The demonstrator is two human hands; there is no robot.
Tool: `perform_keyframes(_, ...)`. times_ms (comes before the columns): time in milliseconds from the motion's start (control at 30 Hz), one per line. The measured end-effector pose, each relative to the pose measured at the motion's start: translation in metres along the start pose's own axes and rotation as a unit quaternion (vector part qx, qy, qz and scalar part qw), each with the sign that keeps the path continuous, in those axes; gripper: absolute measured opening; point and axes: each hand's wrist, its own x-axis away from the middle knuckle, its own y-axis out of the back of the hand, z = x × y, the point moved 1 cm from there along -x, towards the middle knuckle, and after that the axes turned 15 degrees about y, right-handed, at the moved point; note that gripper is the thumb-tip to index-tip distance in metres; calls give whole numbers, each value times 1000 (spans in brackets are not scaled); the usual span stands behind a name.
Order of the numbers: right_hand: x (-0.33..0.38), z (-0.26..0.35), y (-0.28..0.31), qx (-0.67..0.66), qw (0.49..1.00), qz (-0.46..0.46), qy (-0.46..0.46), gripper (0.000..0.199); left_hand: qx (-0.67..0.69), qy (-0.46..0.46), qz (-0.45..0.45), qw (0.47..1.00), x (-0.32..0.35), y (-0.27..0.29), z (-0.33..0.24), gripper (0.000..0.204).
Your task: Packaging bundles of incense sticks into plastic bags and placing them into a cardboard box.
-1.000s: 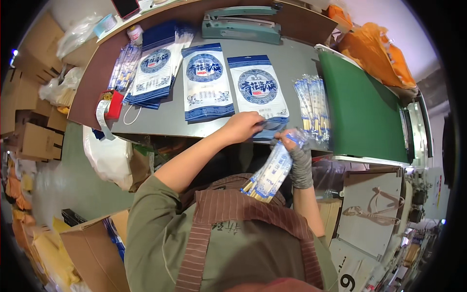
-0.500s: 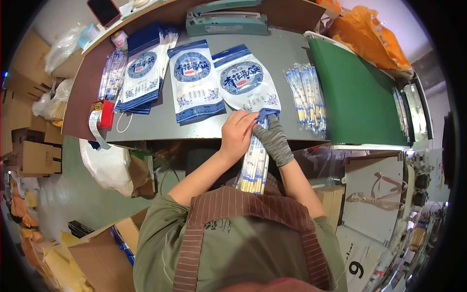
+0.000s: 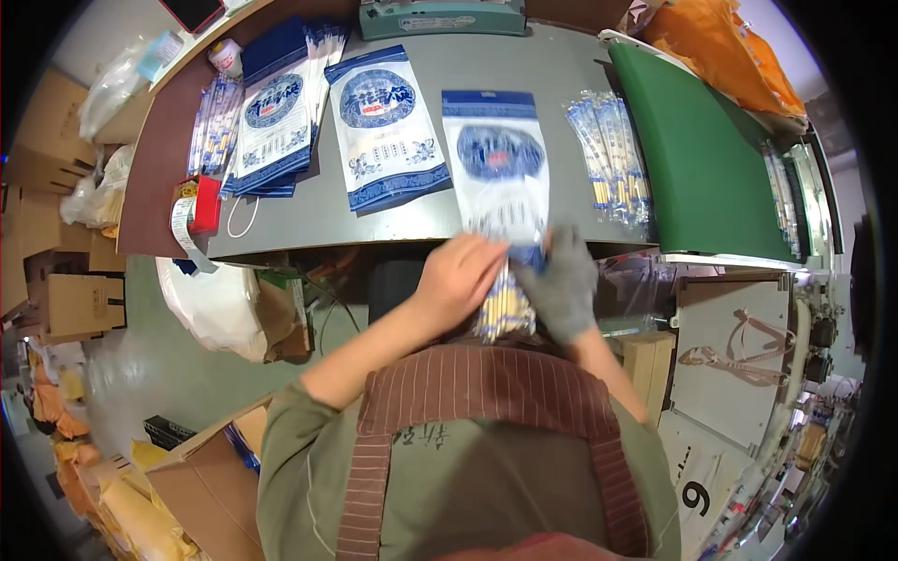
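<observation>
A white and blue printed plastic bag [image 3: 498, 187] lies at the table's front edge, its blue mouth end toward me. A bundle of wrapped chopsticks [image 3: 506, 313] sticks out of that end, its pale tips near my apron. My bare left hand [image 3: 460, 280] is closed on the left side of the bag's mouth, its fingertips partly hidden. At the mouth's right side is my right hand [image 3: 566, 290] in a grey glove, blurred by motion. Its thumb side is near the chopsticks, but its grip is not clear.
A second printed bag [image 3: 388, 131] lies flat to the left, beside a stack of bags [image 3: 273, 122]. Wrapped chopsticks [image 3: 613, 164] lie to the right, next to a green board [image 3: 702, 168]. A teal sealing machine [image 3: 440, 19] stands at the back; a red tape dispenser [image 3: 204, 210] sits front left.
The chopsticks have gone further into the bag, with less sticking out. The bag now lies straighter and fuller. My gloved hand has moved slightly right and down. The whole view has shifted.
</observation>
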Motion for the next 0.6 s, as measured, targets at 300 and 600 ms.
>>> perform_keyframes(300,-25,-35,4,-15,997,-30,72,31,-204,38,18,978,-35,21,23,24)
perform_keyframes(600,-29,-14,71,-223,967,-81,91,26,61,191,92,975,-61,60,-25,14)
